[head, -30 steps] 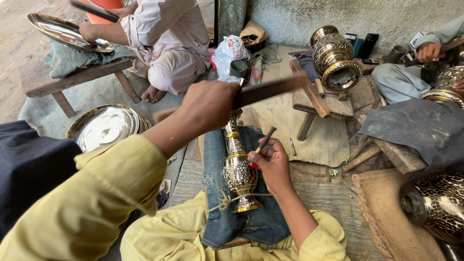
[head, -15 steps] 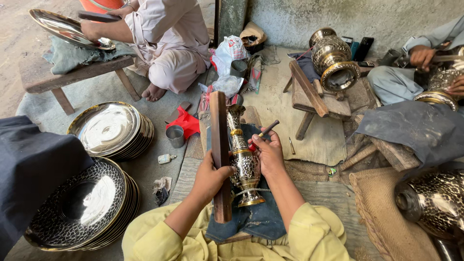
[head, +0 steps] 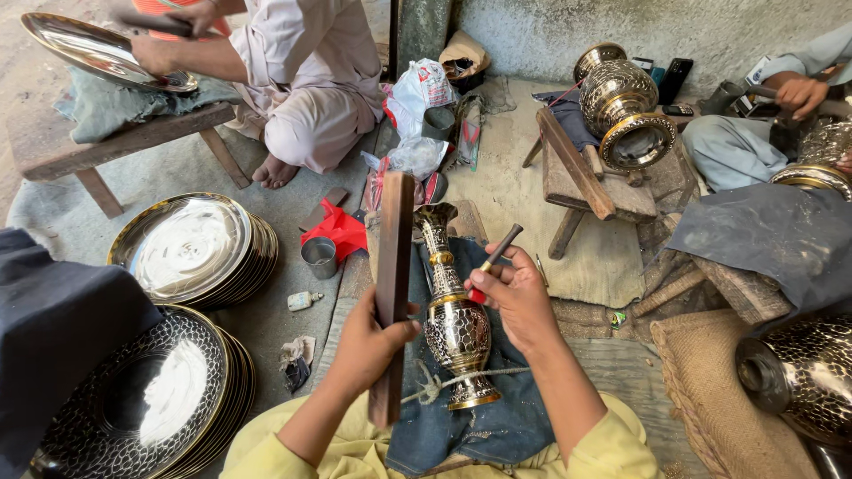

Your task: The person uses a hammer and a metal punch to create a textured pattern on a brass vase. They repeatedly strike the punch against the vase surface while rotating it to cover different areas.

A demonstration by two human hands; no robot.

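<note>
**Vase on denim, mallet and chisel held over it**

An engraved brass vase point(head: 457, 328) is seen lying on a denim cloth point(head: 497, 426) across the person's lap, its neck pointing away. A cord point(head: 435, 383) is tied just beside the vase's foot. Left of the vase, a flat wooden mallet point(head: 393, 275) is gripped near its lower end by the left hand point(head: 368, 341), fingers clenched round it. Right of the vase, a chisel point(head: 493, 262) with a red band is pinched in the right hand point(head: 515, 297), its tip laid against the vase's neck.

Further left of the vase, two stacks of plates point(head: 191, 248) are set on the floor, with a steel cup point(head: 319, 257) and a red rag point(head: 337, 229) between them and the vase. Beyond the vase, a wooden stool point(head: 577, 173) carrying a large urn point(head: 621, 106) is placed. Another person point(head: 302, 80) is seated far beyond the plates.

Compared with half a second ago, the mallet is held a little further from the vase, and the chisel has been kept at the neck.
</note>
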